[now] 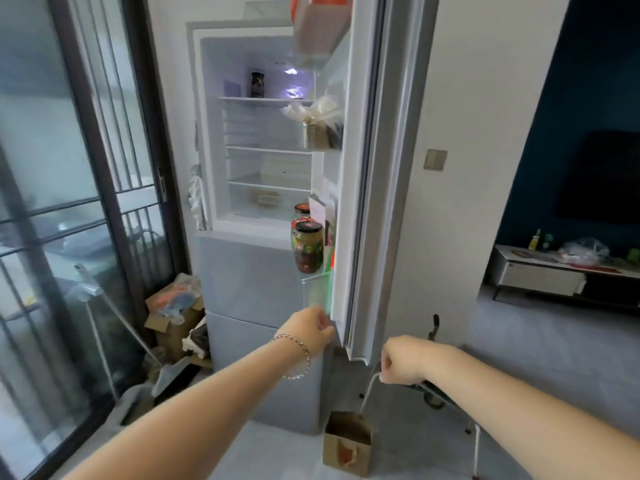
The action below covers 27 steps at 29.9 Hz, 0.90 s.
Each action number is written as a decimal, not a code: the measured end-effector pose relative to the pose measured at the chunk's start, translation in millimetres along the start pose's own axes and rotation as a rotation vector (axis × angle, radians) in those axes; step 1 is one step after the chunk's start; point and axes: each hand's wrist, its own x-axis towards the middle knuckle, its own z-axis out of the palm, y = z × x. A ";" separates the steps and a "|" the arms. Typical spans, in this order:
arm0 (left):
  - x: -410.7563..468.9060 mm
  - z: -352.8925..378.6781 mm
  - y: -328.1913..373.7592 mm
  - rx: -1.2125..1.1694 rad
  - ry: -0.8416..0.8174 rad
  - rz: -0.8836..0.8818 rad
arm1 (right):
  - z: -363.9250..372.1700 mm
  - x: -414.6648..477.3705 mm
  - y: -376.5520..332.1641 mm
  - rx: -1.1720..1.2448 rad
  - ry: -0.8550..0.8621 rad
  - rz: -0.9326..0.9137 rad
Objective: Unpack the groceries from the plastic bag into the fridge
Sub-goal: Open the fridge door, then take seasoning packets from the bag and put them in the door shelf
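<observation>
Both arms are bare and reach forward from the bottom of the frame. The left arm runs from the lower left up toward the centre, almost straight, with a thin bracelet (298,355) round the wrist. The left hand (313,327) sits just below the middle of the frame, back turned up, its blurred fingers curled round the bottom corner of the fridge door (343,299). The right arm enters from the lower right, forearm slanting up and left. The right hand (401,358) is a fist, gripping a white cord (370,384) that hangs below it. The hands are apart, the left one higher.
</observation>
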 end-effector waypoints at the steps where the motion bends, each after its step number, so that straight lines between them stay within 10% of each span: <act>1: -9.1 -10.4 -23.7 0.020 -0.071 -0.088 | 0.8 2.0 -20.2 -0.002 -0.009 -0.060; 5: -69.6 -61.2 -131.0 -0.038 -0.237 -0.434 | 3.1 9.2 -129.7 -0.067 0.025 -0.286; 17: -434.0 -185.2 -366.7 0.214 0.247 -1.076 | 99.3 -89.0 -563.4 -0.409 0.062 -1.155; 27: -718.9 -123.8 -315.3 -0.140 0.792 -1.798 | 229.8 -307.0 -718.3 -0.886 0.003 -1.863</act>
